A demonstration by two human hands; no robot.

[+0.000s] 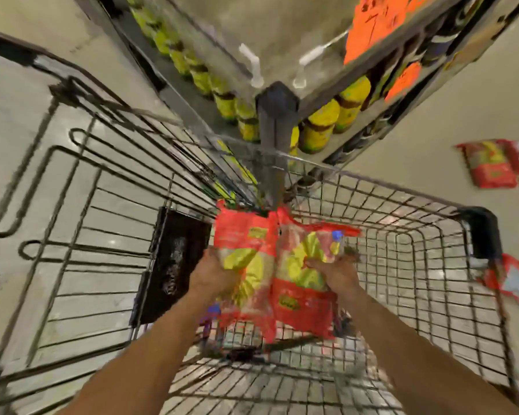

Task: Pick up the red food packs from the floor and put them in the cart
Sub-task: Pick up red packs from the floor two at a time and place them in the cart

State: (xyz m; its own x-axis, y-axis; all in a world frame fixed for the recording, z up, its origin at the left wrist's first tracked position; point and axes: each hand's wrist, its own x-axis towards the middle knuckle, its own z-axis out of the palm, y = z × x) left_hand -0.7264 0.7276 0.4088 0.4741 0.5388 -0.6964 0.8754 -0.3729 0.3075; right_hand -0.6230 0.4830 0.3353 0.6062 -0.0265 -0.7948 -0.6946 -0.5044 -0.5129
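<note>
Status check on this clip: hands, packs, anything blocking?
Left hand grips one red pack, right hand grips second pack. Both above the cart, not yet dropped. Floor packs lie at right. Drop path looks open.

Pale floor [477, 94]; shelving [277, 121] holds yellow-lidded jars [318, 130].

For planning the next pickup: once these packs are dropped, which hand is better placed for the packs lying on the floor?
Probably the right hand: the floor packs lie right of the cart; the left hand would reach across it. Both hold red packs now.
</note>
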